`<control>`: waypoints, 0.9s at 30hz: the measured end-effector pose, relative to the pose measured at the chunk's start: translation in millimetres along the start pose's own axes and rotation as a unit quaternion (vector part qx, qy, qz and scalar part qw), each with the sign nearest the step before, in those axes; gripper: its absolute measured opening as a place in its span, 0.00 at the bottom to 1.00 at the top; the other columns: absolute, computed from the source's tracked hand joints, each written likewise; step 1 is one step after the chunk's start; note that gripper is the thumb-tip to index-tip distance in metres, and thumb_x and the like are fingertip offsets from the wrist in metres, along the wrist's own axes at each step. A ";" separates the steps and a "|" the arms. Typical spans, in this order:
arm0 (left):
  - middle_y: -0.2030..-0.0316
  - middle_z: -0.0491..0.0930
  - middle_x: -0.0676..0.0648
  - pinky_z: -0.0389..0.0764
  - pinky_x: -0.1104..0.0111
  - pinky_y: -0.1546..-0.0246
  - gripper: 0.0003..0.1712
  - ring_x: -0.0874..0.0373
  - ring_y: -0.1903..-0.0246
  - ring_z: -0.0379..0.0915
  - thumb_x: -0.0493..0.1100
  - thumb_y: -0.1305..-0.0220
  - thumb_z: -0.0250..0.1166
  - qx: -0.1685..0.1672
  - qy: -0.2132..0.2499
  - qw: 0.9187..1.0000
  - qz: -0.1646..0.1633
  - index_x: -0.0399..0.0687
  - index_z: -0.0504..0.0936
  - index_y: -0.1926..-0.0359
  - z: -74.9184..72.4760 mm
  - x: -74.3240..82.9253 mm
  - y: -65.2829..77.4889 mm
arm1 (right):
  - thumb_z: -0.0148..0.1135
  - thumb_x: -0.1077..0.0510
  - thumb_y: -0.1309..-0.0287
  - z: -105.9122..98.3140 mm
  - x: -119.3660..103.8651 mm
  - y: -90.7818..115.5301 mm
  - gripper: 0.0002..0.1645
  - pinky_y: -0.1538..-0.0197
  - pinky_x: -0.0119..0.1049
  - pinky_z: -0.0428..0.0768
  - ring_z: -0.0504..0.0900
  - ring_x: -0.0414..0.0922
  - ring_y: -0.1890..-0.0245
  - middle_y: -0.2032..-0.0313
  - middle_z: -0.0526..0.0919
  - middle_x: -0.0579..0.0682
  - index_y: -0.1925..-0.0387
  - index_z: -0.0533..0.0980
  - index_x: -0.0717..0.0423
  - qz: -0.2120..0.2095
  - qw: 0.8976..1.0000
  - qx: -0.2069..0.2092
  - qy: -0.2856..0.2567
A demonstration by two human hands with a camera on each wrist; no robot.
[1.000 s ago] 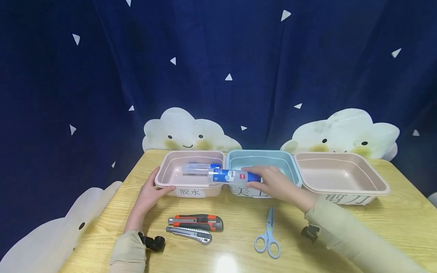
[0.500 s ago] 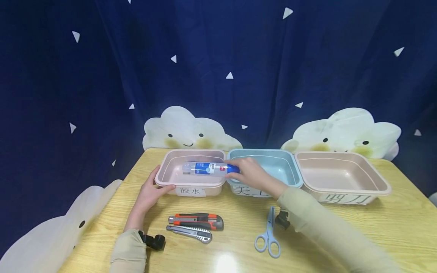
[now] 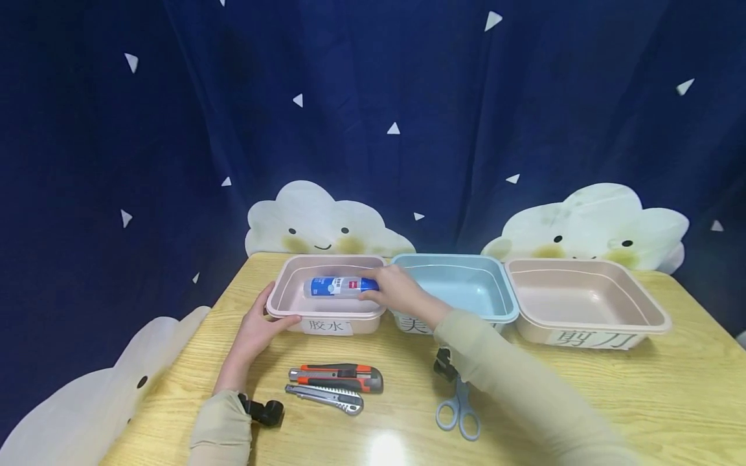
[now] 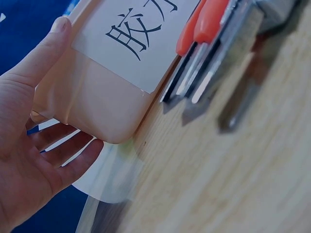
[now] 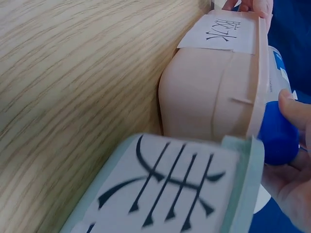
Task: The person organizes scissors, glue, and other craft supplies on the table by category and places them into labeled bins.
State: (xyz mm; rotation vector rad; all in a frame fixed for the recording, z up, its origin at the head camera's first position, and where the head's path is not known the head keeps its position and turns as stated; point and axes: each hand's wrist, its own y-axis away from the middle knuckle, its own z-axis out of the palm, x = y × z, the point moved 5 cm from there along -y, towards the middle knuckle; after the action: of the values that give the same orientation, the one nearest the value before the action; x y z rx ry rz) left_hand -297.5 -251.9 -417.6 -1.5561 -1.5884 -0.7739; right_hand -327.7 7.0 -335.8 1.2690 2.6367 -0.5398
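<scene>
My right hand (image 3: 397,288) grips a clear glue bottle (image 3: 332,287) by its blue cap (image 5: 279,133). The bottle lies level inside the opening of the left pink bin (image 3: 326,311), its blue label facing up. In the right wrist view, thumb and fingers are on either side of the cap, just past the bin's rim. My left hand (image 3: 256,327) holds the same bin at its left front corner, thumb over the front rim and fingers along the side, as the left wrist view shows. A second glue bottle inside this bin is hidden behind the held one.
A blue bin (image 3: 466,288) stands against the pink one, and a beige bin (image 3: 588,304) stands to its right. In front lie an orange-black utility knife (image 3: 344,377), a grey utility knife (image 3: 332,397) and blue scissors (image 3: 458,408), partly covered by the right sleeve.
My right hand has carried the glue bottle leftward from over the blue bin and down into the left pink bin. The left hand has stayed on the bin's corner.
</scene>
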 end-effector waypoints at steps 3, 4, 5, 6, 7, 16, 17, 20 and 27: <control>0.35 0.58 0.41 0.59 0.48 0.41 0.59 0.45 0.40 0.58 0.56 0.57 0.72 -0.001 0.001 1.000 0.001 0.54 0.47 0.30 -0.2 0.6 -0.1 | 0.64 0.45 0.49 6.1 -3.8 -7.6 0.28 0.57 0.38 0.76 0.79 0.41 0.66 0.60 0.84 0.50 0.49 0.76 0.55 -0.009 1.000 -0.001 0.006; 0.35 0.58 0.41 0.58 0.48 0.41 0.59 0.45 0.40 0.58 0.56 0.57 0.72 -0.001 0.002 1.000 0.001 0.54 0.47 0.30 -0.3 0.8 -0.2 | 0.64 0.45 0.49 8.1 -5.1 -9.9 0.27 0.58 0.37 0.76 0.78 0.41 0.68 0.62 0.84 0.49 0.50 0.77 0.55 -0.015 1.000 0.000 0.010; 0.35 0.58 0.41 0.58 0.48 0.41 0.59 0.45 0.40 0.58 0.56 0.57 0.72 -0.002 0.003 1.000 0.000 0.54 0.47 0.30 -0.4 0.9 -0.3 | 0.64 0.45 0.49 10.1 -6.2 -12.3 0.26 0.59 0.37 0.76 0.78 0.40 0.69 0.63 0.84 0.49 0.51 0.78 0.55 -0.021 1.000 0.002 0.017; 0.35 0.58 0.41 0.58 0.48 0.41 0.59 0.45 0.40 0.58 0.55 0.57 0.72 -0.002 0.004 1.000 0.000 0.53 0.47 0.30 -0.5 1.3 -0.2 | 0.64 0.45 0.49 12.0 -7.3 -14.4 0.25 0.60 0.37 0.76 0.78 0.40 0.70 0.65 0.84 0.48 0.52 0.78 0.54 -0.026 0.999 0.003 0.023; 0.35 0.58 0.41 0.58 0.48 0.41 0.59 0.45 0.40 0.58 0.55 0.57 0.73 -0.002 0.005 1.000 0.000 0.53 0.47 0.30 -0.5 1.6 -0.1 | 0.64 0.45 0.50 14.1 -8.1 -16.5 0.25 0.60 0.37 0.75 0.78 0.40 0.70 0.66 0.84 0.48 0.52 0.78 0.54 -0.028 0.999 0.002 0.029; 0.35 0.58 0.40 0.58 0.49 0.41 0.59 0.45 0.40 0.58 0.55 0.57 0.73 -0.002 0.008 1.000 -0.002 0.52 0.47 0.30 -1.2 3.4 0.4 | 0.64 0.46 0.49 30.3 -13.9 -29.2 0.28 0.52 0.37 0.75 0.80 0.44 0.63 0.60 0.84 0.51 0.50 0.77 0.57 -0.014 0.998 -0.042 0.054; 0.35 0.58 0.40 0.58 0.49 0.41 0.59 0.45 0.40 0.58 0.55 0.57 0.73 -0.001 0.007 1.000 -0.003 0.52 0.47 0.30 -1.3 3.6 0.5 | 0.64 0.46 0.49 31.8 -14.3 -29.9 0.27 0.52 0.36 0.75 0.80 0.43 0.63 0.61 0.84 0.51 0.50 0.77 0.56 -0.012 0.997 -0.046 0.061; 0.35 0.58 0.40 0.58 0.49 0.40 0.59 0.45 0.40 0.58 0.55 0.57 0.73 -0.001 0.005 1.000 -0.004 0.52 0.47 0.30 -1.5 3.3 0.5 | 0.63 0.45 0.49 35.8 -15.0 -31.8 0.25 0.56 0.34 0.74 0.78 0.41 0.67 0.63 0.84 0.48 0.52 0.78 0.54 -0.004 0.996 -0.054 0.076; 0.35 0.58 0.41 0.58 0.48 0.40 0.59 0.45 0.39 0.57 0.56 0.57 0.72 0.000 0.000 1.000 -0.005 0.52 0.47 0.30 -0.2 1.0 0.6 | 0.64 0.45 0.49 43.5 -12.5 -35.4 0.24 0.52 0.35 0.75 0.80 0.42 0.62 0.62 0.84 0.48 0.53 0.79 0.53 0.020 0.996 -0.058 0.066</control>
State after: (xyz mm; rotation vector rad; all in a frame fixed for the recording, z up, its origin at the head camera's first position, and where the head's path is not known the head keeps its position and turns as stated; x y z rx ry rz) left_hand -296.9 -251.5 -416.8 -1.5501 -1.5966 -0.7793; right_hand -347.9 -39.3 -363.2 1.3643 2.6967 -0.3022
